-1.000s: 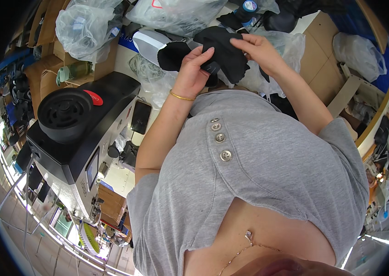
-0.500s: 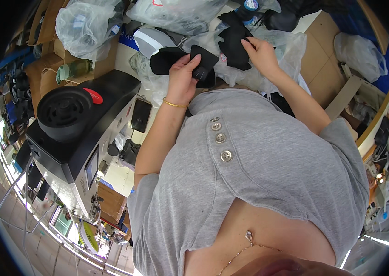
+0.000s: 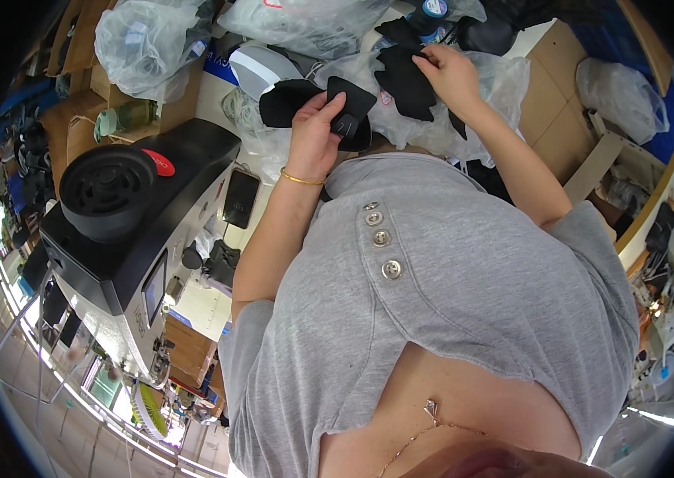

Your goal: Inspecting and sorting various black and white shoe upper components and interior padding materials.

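My left hand (image 3: 313,143) is closed on several flat black fabric pieces (image 3: 350,99), thumb on top and the other fingers partly hidden behind them. One piece has small light marks near its lower edge. Further right, my right hand (image 3: 452,78) has its thumb and forefinger pinched at the upper edge of a black cut fabric piece (image 3: 406,82). That piece has a notched outline and lies with other black pieces on clear plastic bags (image 3: 496,80). The rest of the right hand's fingers are curled and partly out of sight.
At the left stands a black-and-white machine (image 3: 146,215) with a round black top; a phone (image 3: 240,197) lies beside it. A grey-and-white curved object (image 3: 261,70) and bulging plastic bags (image 3: 150,52) sit beyond my hands. A cardboard box (image 3: 552,88) is on the right.
My right hand has shifted slightly away from me and to the left along the black pieces. The left hand keeps its hold almost in place.
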{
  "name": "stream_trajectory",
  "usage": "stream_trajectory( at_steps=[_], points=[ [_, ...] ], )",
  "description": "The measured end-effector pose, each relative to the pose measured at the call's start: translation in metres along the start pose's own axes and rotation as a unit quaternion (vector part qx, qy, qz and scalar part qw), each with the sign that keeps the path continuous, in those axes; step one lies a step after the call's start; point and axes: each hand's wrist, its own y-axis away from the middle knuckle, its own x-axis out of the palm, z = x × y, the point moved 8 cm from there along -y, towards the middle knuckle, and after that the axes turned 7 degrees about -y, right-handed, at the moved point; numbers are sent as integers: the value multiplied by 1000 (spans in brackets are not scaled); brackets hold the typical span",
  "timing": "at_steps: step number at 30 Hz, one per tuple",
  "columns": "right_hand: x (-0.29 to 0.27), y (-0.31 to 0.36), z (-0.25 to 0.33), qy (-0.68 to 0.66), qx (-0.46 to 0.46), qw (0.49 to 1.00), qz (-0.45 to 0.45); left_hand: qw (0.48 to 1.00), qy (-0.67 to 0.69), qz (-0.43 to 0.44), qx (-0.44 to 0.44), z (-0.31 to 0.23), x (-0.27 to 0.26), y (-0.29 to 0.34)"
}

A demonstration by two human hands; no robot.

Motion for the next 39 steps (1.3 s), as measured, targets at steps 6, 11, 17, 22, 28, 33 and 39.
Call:
stream_trajectory(
  at_steps=[6,11,17,22,28,33,39],
  points=[
    [8,-3,3,220,96,963,126,1000,9,-13,3,0,-4,1],
    [16,5,2,138,76,983,95,1000,4,-14,-5,1,-1,0],
    [19,11,14,118,39,992,34,1000,9,-26,-1,1,-6,-1],
    [26,11,15,154,-10,988,-5,999,41,-29,-21,5,-7,-2],
    [28,7,22,58,-91,994,-6,997,24,77,18,-2,7,4],
    [3,-6,3,-152,7,988,-34,993,-10,106,58,-7,6,6],
    [-3,-4,-39,-378,184,907,-2,992,4,122,43,-7,10,7]
  ],
)
